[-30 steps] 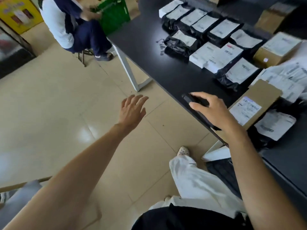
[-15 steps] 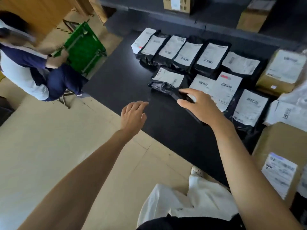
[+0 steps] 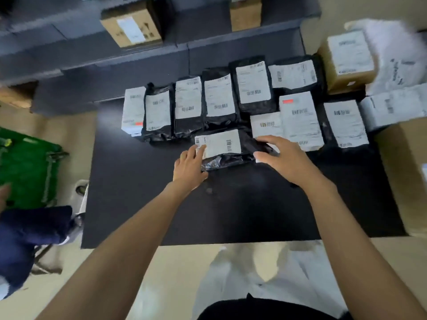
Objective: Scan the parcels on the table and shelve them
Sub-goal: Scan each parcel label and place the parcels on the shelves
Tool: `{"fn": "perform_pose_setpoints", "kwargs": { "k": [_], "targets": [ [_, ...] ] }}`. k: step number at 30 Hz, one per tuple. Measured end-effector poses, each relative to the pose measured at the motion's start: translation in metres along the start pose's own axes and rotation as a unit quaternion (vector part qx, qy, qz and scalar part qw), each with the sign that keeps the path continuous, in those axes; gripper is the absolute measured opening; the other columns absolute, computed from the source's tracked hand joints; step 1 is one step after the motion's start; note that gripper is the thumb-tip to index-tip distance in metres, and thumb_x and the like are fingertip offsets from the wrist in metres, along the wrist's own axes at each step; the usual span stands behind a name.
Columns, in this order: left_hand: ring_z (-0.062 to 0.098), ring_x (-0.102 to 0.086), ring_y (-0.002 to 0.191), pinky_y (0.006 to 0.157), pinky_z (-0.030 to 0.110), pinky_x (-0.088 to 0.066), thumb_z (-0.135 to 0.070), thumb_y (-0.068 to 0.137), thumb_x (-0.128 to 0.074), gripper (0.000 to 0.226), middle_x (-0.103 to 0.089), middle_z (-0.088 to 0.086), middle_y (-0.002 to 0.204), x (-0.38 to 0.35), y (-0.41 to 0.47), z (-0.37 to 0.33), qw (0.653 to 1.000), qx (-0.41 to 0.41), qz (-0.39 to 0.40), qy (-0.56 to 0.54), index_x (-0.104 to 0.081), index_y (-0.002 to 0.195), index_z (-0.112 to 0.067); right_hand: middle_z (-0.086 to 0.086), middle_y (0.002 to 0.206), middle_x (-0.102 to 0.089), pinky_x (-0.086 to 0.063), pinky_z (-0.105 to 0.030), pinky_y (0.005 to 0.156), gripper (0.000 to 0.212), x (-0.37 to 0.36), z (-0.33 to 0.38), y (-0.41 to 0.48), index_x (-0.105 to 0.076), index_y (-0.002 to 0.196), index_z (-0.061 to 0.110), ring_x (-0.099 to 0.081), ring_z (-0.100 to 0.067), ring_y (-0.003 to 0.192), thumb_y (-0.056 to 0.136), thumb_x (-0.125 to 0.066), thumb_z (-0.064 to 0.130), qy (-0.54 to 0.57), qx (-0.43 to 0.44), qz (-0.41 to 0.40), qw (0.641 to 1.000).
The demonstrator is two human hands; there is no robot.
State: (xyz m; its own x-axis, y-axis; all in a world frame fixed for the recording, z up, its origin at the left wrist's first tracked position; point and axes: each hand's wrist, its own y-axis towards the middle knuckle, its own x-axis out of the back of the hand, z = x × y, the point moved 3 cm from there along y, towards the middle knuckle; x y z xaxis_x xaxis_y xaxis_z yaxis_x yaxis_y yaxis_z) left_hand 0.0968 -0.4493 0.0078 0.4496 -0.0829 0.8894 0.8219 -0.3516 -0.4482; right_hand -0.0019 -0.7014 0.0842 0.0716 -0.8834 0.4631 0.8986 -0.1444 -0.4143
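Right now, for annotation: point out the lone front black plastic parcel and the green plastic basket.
Black plastic parcel (image 3: 219, 144): head view, white label.
Green plastic basket (image 3: 25, 167): head view, green wall.

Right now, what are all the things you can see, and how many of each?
table: one, black, centre.
shelf: one, dark grey, behind the table.
black bag parcels: seven, white labels, two rows on the table.
white parcels: three, among the bags.
pale bags: about two, whitish, table's right end, blurred.
brown boxes: four; two at the table's right, two on the shelf.
green crate: one, floor, left.
another person: one, navy clothes, lower left.
dark device: one, maybe a scanner, over the nearest bag's right end.
left hand: fingers resting on the nearest bag's label.
right hand: grips the dark device.
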Motion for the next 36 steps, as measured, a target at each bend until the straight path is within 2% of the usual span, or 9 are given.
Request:
{"fn": "perform_pose_setpoints", "kwargs": {
  "k": [5,9,13,17,23,28,30,32,36],
  "targets": [
    [0.033,-0.010,0.148,0.113,0.056,-0.026,-0.043,0.078,-0.080,0.113,-0.005,0.003,0.164,0.001,0.044,0.007,0.997,-0.065,0.029,0.017,-0.001,0.158,-0.025,0.010,0.146,-0.052,-0.036,-0.026,0.098,0.050,-0.039,-0.013,-0.018,-0.053,0.140,0.039,-0.049,-0.015,0.132,0.092,-0.065,0.047,0.008,-0.079,-0.021,0.997],
    [0.034,-0.008,0.148,0.111,0.058,-0.028,-0.038,0.073,-0.085,0.119,-0.005,0.005,0.163,-0.009,0.071,0.003,0.997,-0.060,0.043,-0.009,-0.001,0.157,-0.032,0.010,0.146,-0.052,-0.037,-0.033,0.105,0.051,-0.042,-0.024,-0.023,-0.052,0.140,0.040,-0.050,-0.016,0.132,0.091,-0.064,0.049,0.014,-0.123,-0.048,0.991],
    [0.036,-0.017,0.142,0.111,0.054,-0.029,-0.041,0.064,-0.090,0.131,-0.015,0.006,0.156,-0.009,0.087,0.002,0.997,-0.054,0.050,0.017,0.002,0.157,-0.030,0.010,0.145,-0.053,-0.035,-0.030,0.098,0.051,-0.033,-0.031,-0.026,-0.053,0.141,0.038,-0.051,-0.017,0.130,0.092,-0.064,0.047,0.015,-0.145,-0.084,0.986],
    [0.035,-0.020,0.139,0.113,0.052,-0.025,-0.049,0.056,-0.092,0.141,-0.022,0.009,0.148,-0.009,0.090,-0.002,0.995,-0.065,0.050,0.061,0.005,0.157,-0.029,0.011,0.145,-0.053,-0.034,-0.035,0.104,0.051,-0.031,-0.034,-0.033,-0.053,0.140,0.040,-0.049,-0.017,0.133,0.091,-0.065,0.048,0.017,-0.160,-0.103,0.982],
    [0.035,-0.034,0.125,0.109,0.048,-0.033,-0.049,0.052,-0.093,0.152,-0.028,0.016,0.139,-0.019,0.073,-0.007,0.990,-0.083,0.050,0.099,0.018,0.155,-0.030,0.012,0.145,-0.053,-0.035,-0.039,0.109,0.052,-0.042,-0.033,-0.046,-0.052,0.140,0.039,-0.049,-0.015,0.133,0.091,-0.065,0.049,0.016,-0.152,-0.119,0.981],
    [0.035,-0.039,0.123,0.108,0.048,-0.036,-0.046,0.054,-0.094,0.154,-0.028,0.019,0.141,-0.019,0.048,-0.002,0.983,-0.134,0.014,0.125,0.023,0.153,-0.031,0.012,0.142,-0.055,-0.039,-0.037,0.105,0.052,-0.059,-0.023,-0.067,-0.054,0.139,0.038,-0.051,-0.014,0.131,0.090,-0.066,0.049,0.014,-0.131,-0.130,0.983],
    [0.036,-0.035,0.129,0.112,0.048,-0.032,-0.047,0.055,-0.093,0.151,-0.025,0.020,0.145,-0.010,0.040,0.003,0.979,-0.151,-0.004,0.136,0.020,0.154,-0.026,0.012,0.143,-0.055,-0.038,-0.037,0.105,0.052,-0.062,-0.014,-0.073,-0.054,0.139,0.038,-0.051,-0.014,0.131,0.090,-0.066,0.049,0.011,-0.123,-0.139,0.983],
    [0.037,-0.030,0.135,0.115,0.047,-0.027,-0.050,0.057,-0.091,0.143,-0.022,0.020,0.149,0.004,0.033,0.009,0.972,-0.165,-0.029,0.163,0.007,0.156,-0.019,0.011,0.144,-0.054,-0.038,-0.037,0.107,0.053,-0.063,-0.002,-0.079,-0.054,0.139,0.038,-0.050,-0.015,0.132,0.089,-0.066,0.050,0.006,-0.112,-0.149,0.982],
    [0.035,-0.033,0.128,0.113,0.046,-0.028,-0.050,0.054,-0.091,0.126,-0.026,0.016,0.142,0.043,0.023,0.017,0.963,-0.184,-0.097,0.173,-0.018,0.150,-0.015,0.009,0.143,-0.055,-0.039,-0.038,0.108,0.051,-0.063,0.030,-0.087,-0.055,0.138,0.039,-0.050,-0.016,0.132,0.090,-0.066,0.049,0.002,-0.075,-0.172,0.982]
  ]
}}
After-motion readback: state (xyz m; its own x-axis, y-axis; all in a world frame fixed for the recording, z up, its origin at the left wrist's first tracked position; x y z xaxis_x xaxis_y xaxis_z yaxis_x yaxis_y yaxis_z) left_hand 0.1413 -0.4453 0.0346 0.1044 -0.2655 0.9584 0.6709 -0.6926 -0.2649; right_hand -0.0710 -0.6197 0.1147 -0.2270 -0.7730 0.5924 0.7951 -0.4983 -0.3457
